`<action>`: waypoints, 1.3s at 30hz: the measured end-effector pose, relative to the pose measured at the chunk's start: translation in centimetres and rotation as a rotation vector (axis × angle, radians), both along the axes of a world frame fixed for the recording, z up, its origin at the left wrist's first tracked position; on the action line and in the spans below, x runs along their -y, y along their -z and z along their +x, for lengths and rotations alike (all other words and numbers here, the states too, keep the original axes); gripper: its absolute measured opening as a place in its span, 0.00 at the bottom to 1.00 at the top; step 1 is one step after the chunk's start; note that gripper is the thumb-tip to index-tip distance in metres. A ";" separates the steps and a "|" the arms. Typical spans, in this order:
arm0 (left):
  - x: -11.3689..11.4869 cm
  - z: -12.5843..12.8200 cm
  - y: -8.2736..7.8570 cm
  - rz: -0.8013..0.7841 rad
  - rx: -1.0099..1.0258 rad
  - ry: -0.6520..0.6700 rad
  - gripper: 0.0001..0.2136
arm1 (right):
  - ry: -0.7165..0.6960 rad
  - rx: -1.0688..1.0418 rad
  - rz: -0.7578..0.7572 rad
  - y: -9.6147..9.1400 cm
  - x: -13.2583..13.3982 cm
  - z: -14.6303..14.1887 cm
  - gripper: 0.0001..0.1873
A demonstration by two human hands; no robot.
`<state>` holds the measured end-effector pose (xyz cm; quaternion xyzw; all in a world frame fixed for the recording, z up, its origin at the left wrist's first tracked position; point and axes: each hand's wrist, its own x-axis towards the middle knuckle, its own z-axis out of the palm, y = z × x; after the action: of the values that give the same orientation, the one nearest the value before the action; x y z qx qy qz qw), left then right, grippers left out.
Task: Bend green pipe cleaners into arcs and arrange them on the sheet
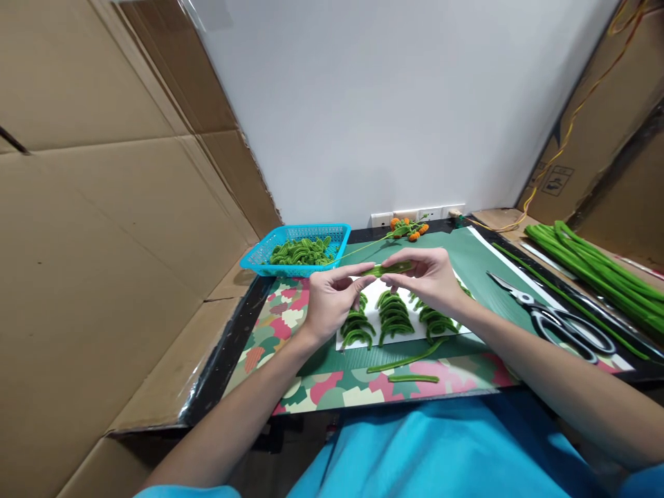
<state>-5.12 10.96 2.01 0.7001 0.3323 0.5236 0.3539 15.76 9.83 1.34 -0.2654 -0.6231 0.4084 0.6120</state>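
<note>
Both my hands hold one short green pipe-cleaner piece [388, 268] above the table. My left hand [328, 300] pinches its left end between thumb and forefinger. My right hand [428, 279] pinches its right end. Below the hands lies a white sheet [374, 286] carrying three rows of bent green pipe-cleaner loops [393, 317]. Two loose green pieces [409, 360] lie in front of the sheet on the patterned mat.
A blue basket [270, 243] of bent green pieces stands at the back left. Scissors [555, 320] lie at the right, beside a bundle of long green pipe cleaners [596, 270]. An orange-flowered stem [407, 228] lies by the wall. Cardboard panels stand left and right.
</note>
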 end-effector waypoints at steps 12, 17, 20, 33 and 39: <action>0.2 0.0 0.0 0.030 0.007 -0.051 0.10 | -0.015 0.035 -0.043 0.1 0.0 0.3 0.19; 0.4 0.1 -0.3 0.052 -0.010 -0.067 0.09 | 0.001 0.068 -0.044 0.1 -0.1 0.4 0.18; 0.5 0.1 -0.5 0.100 -0.031 -0.090 0.09 | -0.001 0.091 -0.028 0.2 0.0 0.5 0.17; 0.5 0.1 -0.8 0.088 -0.026 -0.103 0.08 | 0.011 0.104 -0.011 0.2 0.2 0.3 0.17; 0.1 0.1 -0.4 -0.068 -0.035 0.035 0.13 | 0.003 0.020 -0.040 -0.3 0.2 0.4 0.16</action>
<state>-4.97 10.81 2.39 0.7024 0.3439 0.4933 0.3807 16.13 9.61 1.63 -0.2826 -0.6205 0.4169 0.6011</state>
